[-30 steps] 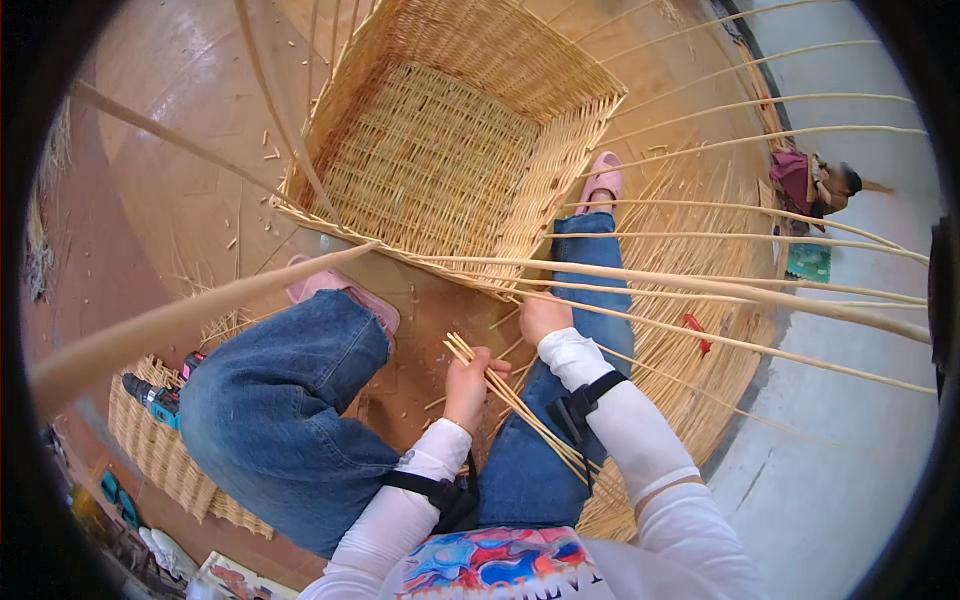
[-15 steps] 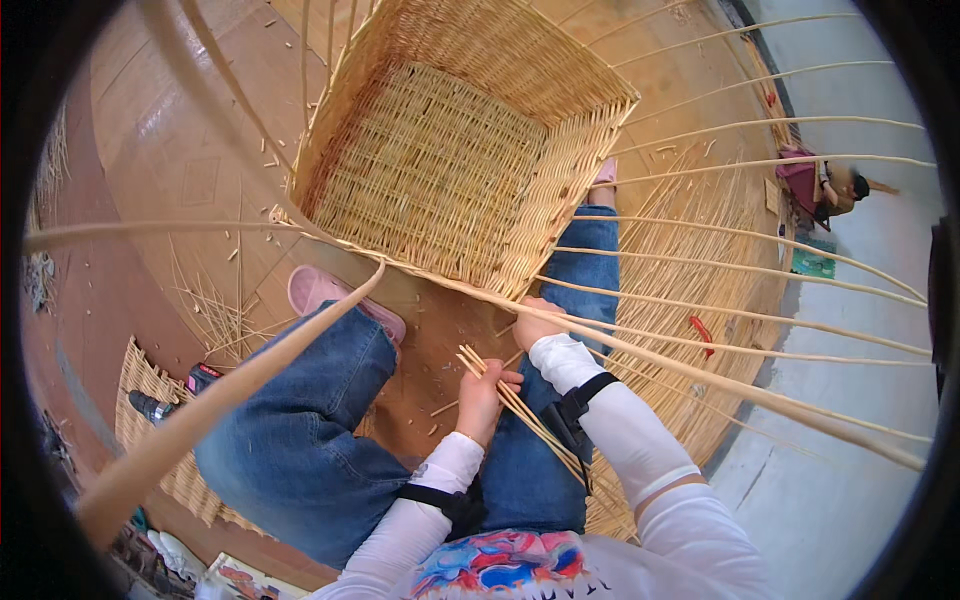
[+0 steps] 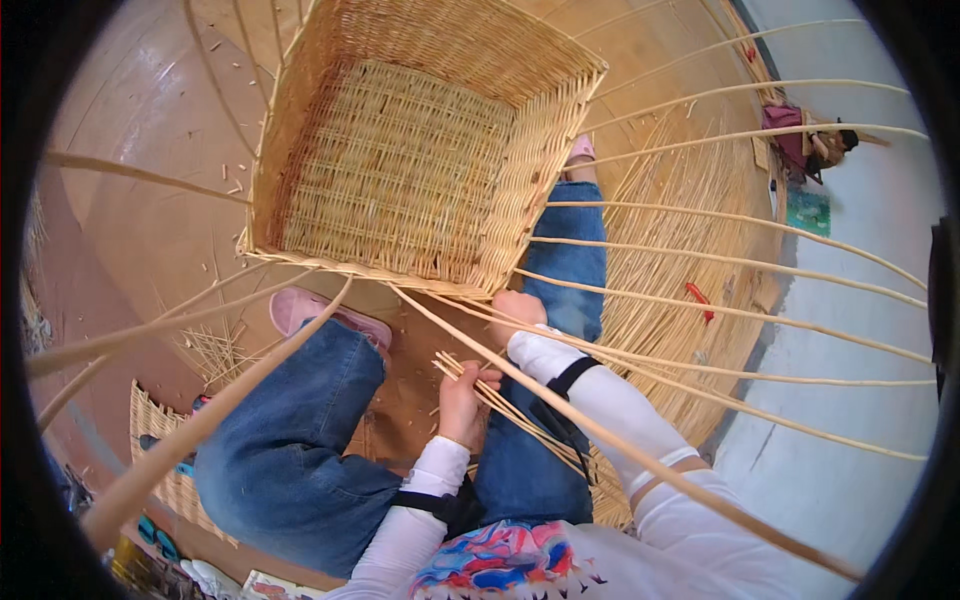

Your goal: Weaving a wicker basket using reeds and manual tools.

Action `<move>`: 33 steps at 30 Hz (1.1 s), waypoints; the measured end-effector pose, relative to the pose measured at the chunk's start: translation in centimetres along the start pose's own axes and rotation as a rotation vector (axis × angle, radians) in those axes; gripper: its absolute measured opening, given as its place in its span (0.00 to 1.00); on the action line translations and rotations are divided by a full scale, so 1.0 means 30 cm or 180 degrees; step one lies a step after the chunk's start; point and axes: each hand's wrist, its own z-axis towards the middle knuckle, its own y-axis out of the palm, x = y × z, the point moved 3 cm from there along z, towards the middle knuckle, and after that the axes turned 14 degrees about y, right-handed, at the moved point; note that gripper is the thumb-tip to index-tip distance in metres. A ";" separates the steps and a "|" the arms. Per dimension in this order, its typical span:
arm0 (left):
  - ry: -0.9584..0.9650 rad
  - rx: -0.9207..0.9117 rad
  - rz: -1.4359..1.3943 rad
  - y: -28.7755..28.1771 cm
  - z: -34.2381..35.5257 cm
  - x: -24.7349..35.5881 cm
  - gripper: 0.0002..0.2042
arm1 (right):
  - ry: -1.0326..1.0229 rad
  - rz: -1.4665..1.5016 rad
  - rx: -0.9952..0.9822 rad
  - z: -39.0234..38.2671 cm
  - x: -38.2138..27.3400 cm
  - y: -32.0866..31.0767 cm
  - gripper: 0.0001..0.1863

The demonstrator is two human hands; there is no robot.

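A square woven wicker basket [image 3: 400, 170] is tilted in front of me, its open side facing up toward me. Long pale stakes [image 3: 700, 225] fan out from its rim on several sides. My left hand [image 3: 460, 400] is closed around a small bundle of thin wicker rods [image 3: 520, 412], their ends poking past the fingers. At the basket's near right corner my right hand [image 3: 518, 312] is closed, pressed against the rim and the base of the stakes. Its fingertips are hidden, so what exactly it pinches does not show.
A thick pile of loose rods [image 3: 660, 260] covers the floor at right, with a red-handled tool [image 3: 700, 300] on it. A woven mat [image 3: 160, 420] lies at left beside short offcuts [image 3: 215, 355]. Another person [image 3: 815, 145] is at the far right.
The basket has turned slightly and shifted left, its stakes swinging with it. My right hand has moved a little left with the corner; my left hand still grips the rods.
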 end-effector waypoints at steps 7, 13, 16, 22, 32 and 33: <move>0.0353 -0.0070 0.0071 0.004 0.001 0.048 0.09 | -0.0132 -0.0091 0.0059 0.023 -0.010 0.036 0.10; 0.0749 -0.0452 0.0053 -0.017 -0.006 0.159 0.10 | -0.0510 -0.0393 0.0858 -0.001 -0.019 0.050 0.13; 0.0922 -0.0292 0.0071 -0.050 -0.017 0.183 0.11 | -0.0695 -0.0995 0.0373 0.067 0.040 0.118 0.14; 0.0645 -0.0443 -0.0074 -0.123 -0.063 0.197 0.14 | 0.0575 -0.1502 0.0707 0.292 0.444 -0.058 0.16; 0.0837 -0.0360 -0.0185 -0.135 -0.017 0.105 0.12 | -0.2985 0.2620 0.3027 -0.613 0.241 -0.688 0.35; 0.0784 -0.0321 -0.0064 -0.141 -0.021 0.103 0.12 | -0.3187 0.2879 0.3609 -0.676 0.211 -0.782 0.31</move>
